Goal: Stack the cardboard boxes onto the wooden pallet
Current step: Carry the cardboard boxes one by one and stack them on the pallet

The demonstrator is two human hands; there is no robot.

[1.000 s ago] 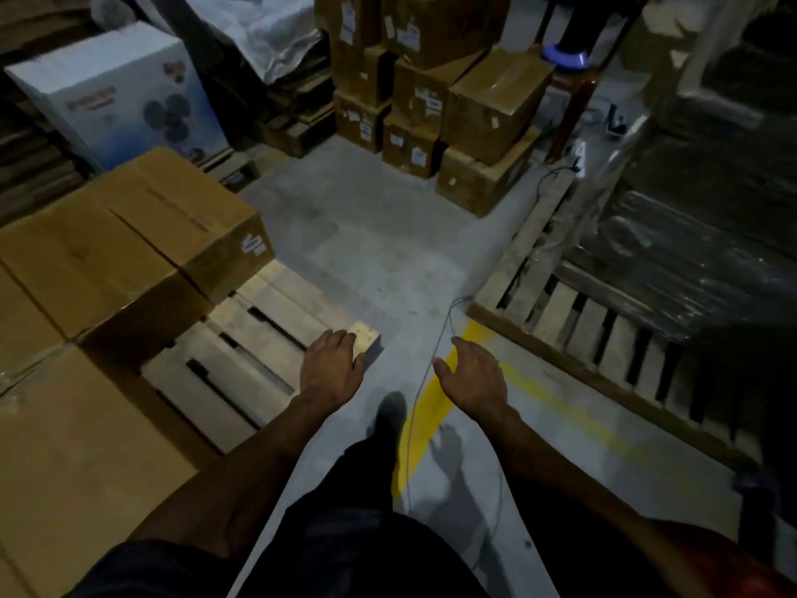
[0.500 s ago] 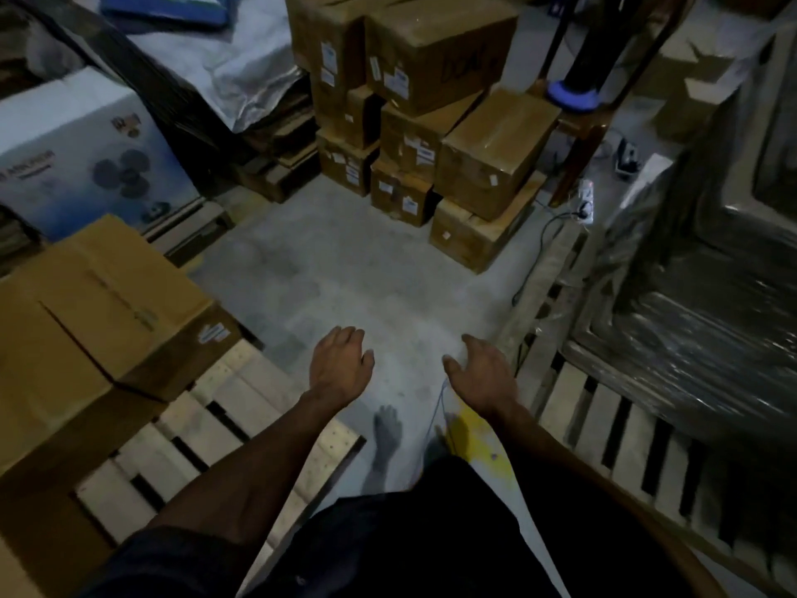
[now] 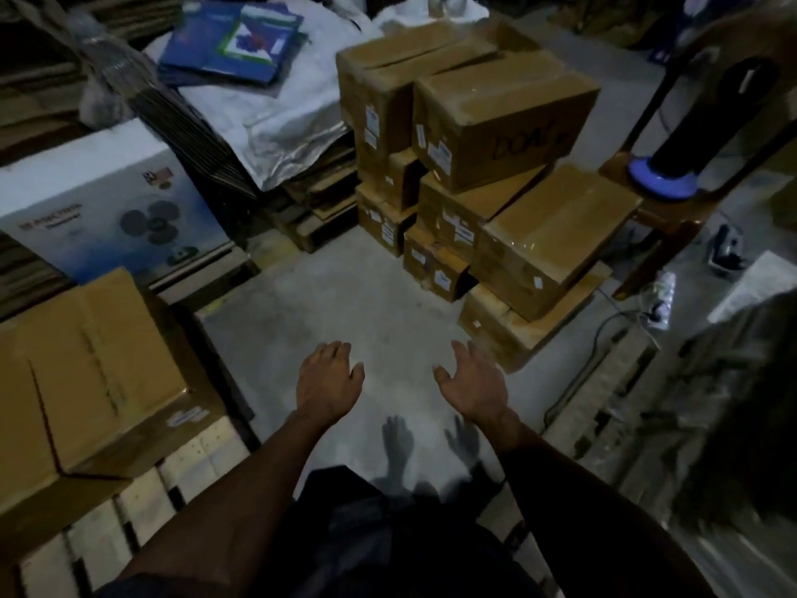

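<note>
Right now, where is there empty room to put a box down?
The wooden pallet has bare slats at its near corner, beside the big cardboard box on it. The concrete floor lies bare between that box and the pile of boxes, ahead of both empty hands. The right side is crowded with wrapped goods.

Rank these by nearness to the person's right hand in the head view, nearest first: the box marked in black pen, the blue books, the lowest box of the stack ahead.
From the right hand:
1. Lowest box, on the floor just ahead and right of the hand.
2. Pen-marked box, atop the stack, farther ahead.
3. Blue books, far back and left, on the white sheeting.
</note>
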